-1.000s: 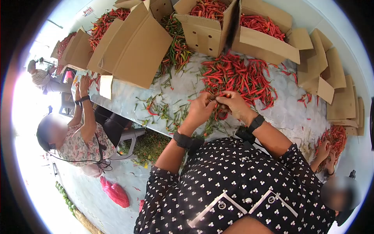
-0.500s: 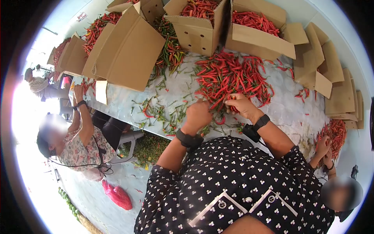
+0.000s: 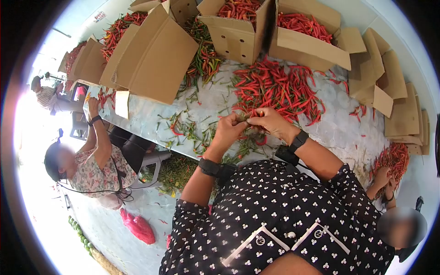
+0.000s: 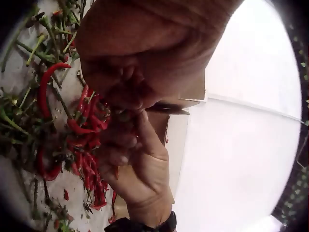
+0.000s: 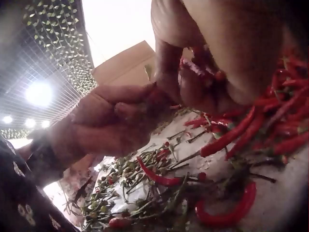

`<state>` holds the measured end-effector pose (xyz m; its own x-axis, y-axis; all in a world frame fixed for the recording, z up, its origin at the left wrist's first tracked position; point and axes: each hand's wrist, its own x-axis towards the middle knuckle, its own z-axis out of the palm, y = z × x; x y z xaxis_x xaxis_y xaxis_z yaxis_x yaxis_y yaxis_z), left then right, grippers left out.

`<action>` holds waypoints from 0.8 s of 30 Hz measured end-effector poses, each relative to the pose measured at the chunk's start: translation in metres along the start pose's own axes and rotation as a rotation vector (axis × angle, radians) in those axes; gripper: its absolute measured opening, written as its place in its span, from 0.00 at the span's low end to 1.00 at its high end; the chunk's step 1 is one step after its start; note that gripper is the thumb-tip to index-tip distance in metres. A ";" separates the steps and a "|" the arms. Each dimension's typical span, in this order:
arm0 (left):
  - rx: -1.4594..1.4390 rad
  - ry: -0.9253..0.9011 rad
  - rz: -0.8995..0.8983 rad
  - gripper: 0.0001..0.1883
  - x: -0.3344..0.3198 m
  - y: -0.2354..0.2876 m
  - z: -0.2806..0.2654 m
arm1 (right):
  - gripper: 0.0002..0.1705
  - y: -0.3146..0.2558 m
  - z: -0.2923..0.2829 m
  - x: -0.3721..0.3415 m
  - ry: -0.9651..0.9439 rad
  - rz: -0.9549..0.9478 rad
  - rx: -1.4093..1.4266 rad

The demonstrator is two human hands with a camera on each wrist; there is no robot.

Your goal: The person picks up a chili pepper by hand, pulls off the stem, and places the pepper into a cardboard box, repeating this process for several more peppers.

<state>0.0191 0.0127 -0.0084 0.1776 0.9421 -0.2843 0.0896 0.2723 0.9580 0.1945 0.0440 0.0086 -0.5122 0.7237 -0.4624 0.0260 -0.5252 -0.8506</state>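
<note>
Both hands meet over the front of a pile of red chili peppers [image 3: 279, 89] on the table. The right hand [image 3: 276, 124] holds a red chili pepper, mostly covered by its curled fingers; a red bit of the chili [image 5: 220, 76] peeks out in the right wrist view. Thumb and fingers of the left hand [image 3: 227, 134] pinch at the chili's green stem end [image 4: 124, 116], right against the right fingertips. Loose green stems [image 3: 197, 135] with a few red chilies lie on the table left of the hands. A curved red chili [image 5: 229, 212] lies below them.
Cardboard boxes [image 3: 231, 39] line the back, some full of red chilies. Green and red chilies [image 3: 204, 59] are heaped between boxes. People sit at left and right; the right one works at another chili pile [image 3: 392, 158]. A pink bag [image 3: 137, 227] lies on the floor.
Half a second ago the left hand was apart from the right hand, which was at the pile's front edge. Now the two hands are together again, fingertips meeting.
</note>
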 end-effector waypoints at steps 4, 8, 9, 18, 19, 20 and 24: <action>-0.131 -0.008 -0.045 0.05 0.000 0.005 0.002 | 0.07 -0.003 -0.001 -0.002 0.067 -0.011 -0.058; 0.121 0.079 -0.021 0.08 0.001 0.002 -0.012 | 0.07 0.011 -0.025 0.004 0.135 -0.077 0.100; 0.552 0.253 0.218 0.09 0.000 0.001 -0.017 | 0.08 0.011 -0.030 0.003 0.181 -0.087 0.157; 1.087 -0.005 0.400 0.12 0.013 -0.013 0.021 | 0.08 0.015 -0.032 -0.004 0.129 0.052 0.382; 1.132 -0.035 0.398 0.14 0.016 -0.016 0.022 | 0.07 0.013 -0.032 -0.007 0.117 0.079 0.396; 1.131 -0.036 0.402 0.14 0.018 -0.020 0.021 | 0.07 0.013 -0.033 -0.010 0.120 0.077 0.395; 0.808 0.015 0.399 0.11 0.005 -0.006 0.009 | 0.06 0.013 -0.034 -0.016 0.096 0.092 0.314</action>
<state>0.0287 0.0136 -0.0162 0.3305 0.9412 0.0695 0.6868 -0.2904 0.6663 0.2320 0.0410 -0.0037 -0.4368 0.6976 -0.5679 -0.2046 -0.6919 -0.6924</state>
